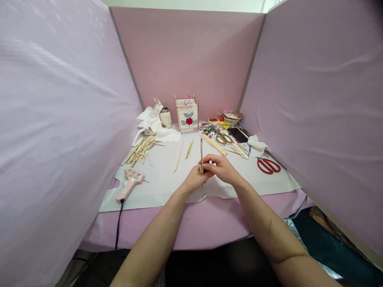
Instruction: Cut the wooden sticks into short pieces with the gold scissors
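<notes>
both hands meet above the sheet [161,187]: the left hand [194,180] and right hand [220,168] are closed in a pinch on a thin stick [201,149], held upright between them. moving it on calls, i judge, for a steady grip low down. the fingers hide its lower part, so i cannot tell if it is one stick or two.

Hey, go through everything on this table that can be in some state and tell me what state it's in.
left hand, pinching the wooden stick
right hand, pinching the same stick
wooden stick, held upright
glue gun, lying on its side, cord attached
red scissors, lying flat, blades seemingly shut
paper lantern, standing upright
phone, screen dark
stick pile, loose heap
</notes>
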The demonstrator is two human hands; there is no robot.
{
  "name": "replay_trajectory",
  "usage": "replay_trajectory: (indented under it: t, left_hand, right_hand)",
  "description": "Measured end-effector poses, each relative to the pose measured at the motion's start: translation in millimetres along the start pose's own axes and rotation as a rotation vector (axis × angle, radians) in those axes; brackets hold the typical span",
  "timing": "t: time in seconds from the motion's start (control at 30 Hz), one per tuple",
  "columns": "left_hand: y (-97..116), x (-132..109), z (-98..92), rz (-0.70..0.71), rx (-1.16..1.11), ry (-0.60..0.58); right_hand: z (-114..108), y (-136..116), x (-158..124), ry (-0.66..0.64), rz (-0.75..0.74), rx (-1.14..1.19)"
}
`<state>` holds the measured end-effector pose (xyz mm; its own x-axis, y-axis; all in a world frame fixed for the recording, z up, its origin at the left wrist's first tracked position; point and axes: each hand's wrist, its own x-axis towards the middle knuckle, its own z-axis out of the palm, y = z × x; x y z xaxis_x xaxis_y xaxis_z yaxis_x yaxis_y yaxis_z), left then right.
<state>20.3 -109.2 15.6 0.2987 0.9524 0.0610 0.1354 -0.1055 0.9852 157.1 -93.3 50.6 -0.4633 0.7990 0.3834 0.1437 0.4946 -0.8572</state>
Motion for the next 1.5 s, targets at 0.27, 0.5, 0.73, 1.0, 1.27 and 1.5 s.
replay_trajectory:
  t: [0.27,0.5,0.73,1.0,1.27,1.5]
  left_hand:
    - [1.5,0.9,5.0,0.050,-0.005,0.055]
    - [2.0,1.3,3.0,0.088,-0.069,0.068]
    - [2.4,4.5,-3.2,0.144,-0.155,0.111]
    - [-10.2,4.1,-0.5,0.183,0.126,0.203]
    - [-11.9,3.6,0.6,0.203,0.210,0.247]
    - [-11.8,2.1,-0.2,0.251,0.274,0.296]
  right_hand:
    - [10.1,2.1,-8.1,0.050,0.016,-0.078]
    - [6.2,-1.3,-5.1,0.090,-0.010,-0.175]
    - [-17.1,0.3,5.4,0.124,0.073,-0.249]
    - [-14.0,13.2,4.9,0.107,0.055,-0.170]
    - [-12.1,20.8,6.6,0.098,0.090,-0.107]
    - [-8.4,16.8,6.6,0.121,0.074,-0.083]
